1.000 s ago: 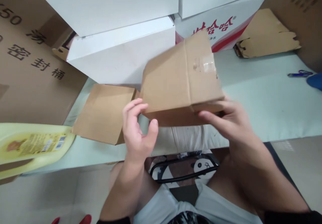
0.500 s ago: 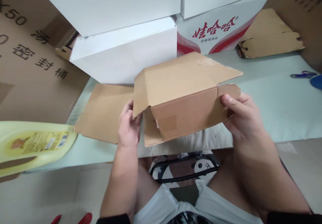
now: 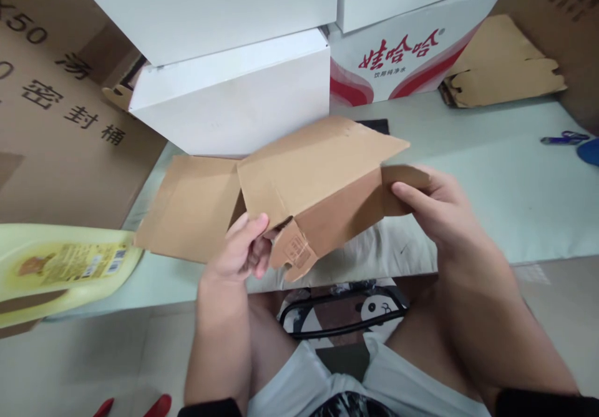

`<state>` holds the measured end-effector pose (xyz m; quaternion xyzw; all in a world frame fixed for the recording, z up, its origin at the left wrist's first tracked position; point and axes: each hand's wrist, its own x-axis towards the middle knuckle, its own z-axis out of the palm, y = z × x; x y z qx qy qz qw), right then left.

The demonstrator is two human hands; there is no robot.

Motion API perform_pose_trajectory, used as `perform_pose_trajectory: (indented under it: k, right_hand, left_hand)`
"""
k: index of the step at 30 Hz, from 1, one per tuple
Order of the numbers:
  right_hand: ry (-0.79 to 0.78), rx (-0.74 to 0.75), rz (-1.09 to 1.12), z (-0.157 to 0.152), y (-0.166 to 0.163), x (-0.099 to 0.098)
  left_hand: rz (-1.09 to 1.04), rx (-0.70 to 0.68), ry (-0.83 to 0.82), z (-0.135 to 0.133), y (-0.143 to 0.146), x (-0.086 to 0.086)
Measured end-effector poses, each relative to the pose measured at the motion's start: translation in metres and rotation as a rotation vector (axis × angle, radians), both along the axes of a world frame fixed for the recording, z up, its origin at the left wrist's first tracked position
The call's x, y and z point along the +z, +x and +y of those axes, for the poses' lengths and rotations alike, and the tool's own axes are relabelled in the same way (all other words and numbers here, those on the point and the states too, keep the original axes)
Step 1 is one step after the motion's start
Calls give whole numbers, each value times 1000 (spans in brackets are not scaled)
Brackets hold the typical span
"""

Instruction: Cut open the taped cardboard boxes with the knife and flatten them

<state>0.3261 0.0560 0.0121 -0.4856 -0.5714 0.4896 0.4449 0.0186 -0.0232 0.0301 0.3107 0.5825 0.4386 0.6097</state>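
The carton (image 3: 322, 161) sits between my right hand (image 3: 437, 208), pinching 1 flap (image 3: 397, 173), and left hand (image 3: 238, 245), apparently clamped on its left end (image 3: 266, 198).

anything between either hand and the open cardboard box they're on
Nothing visible: the left hand holds the cardboard box at its left end, and the right hand pinches a flap at its right end.

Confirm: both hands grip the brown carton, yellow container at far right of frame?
Wrong side: the head view shows the yellow container at far left. The left hand and right hand do grip the brown carton.
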Motion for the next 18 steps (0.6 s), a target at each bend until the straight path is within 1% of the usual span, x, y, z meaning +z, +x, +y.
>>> perform_pose_trajectory:
  k: [3, 5, 6, 7, 9, 11, 12, 13, 14, 16, 17, 18]
  right_hand:
    - [-198, 91, 189, 4, 5, 1]
    - [-366, 129, 267, 8, 6, 0]
    - [-422, 111, 279, 10, 5, -2]
    - [-452, 71, 273, 11, 4, -5]
    - [-439, -8, 235, 14, -1, -10]
    - [-409, -10, 188, 16, -5, -13]
    - [-396, 14, 171, 17, -6, -14]
    - [-381, 42, 163, 17, -5, -14]
    - [-362, 63, 166, 17, -4, -13]
    - [-339, 104, 201, 15, 1, -7]
    - [-340, 130, 234, 14, 3, -4]
    - [-353, 161, 273, 12, 5, 0]
  left_hand:
    - [53, -129, -74, 7, -3, 4]
    - [172, -168, -95, 12, -3, 5]
    - [239, -186, -105, 14, -2, 5]
    - [298, -209, -109, 15, -1, 4]
    - [366, -295, -94, 15, 0, 2]
    - [362, -359, -4, 12, 1, -2]
    - [343, -338, 85, 10, 1, -4]
    - [317, -261, 205, 9, 1, -6]
    - [290, -131, 344, 7, 0, -8]
    - [276, 205, 622, 5, 0, -11]
    - [301, 352, 726, 5, -1, -11]
    - [336, 438, 779, 4, -1, -12]
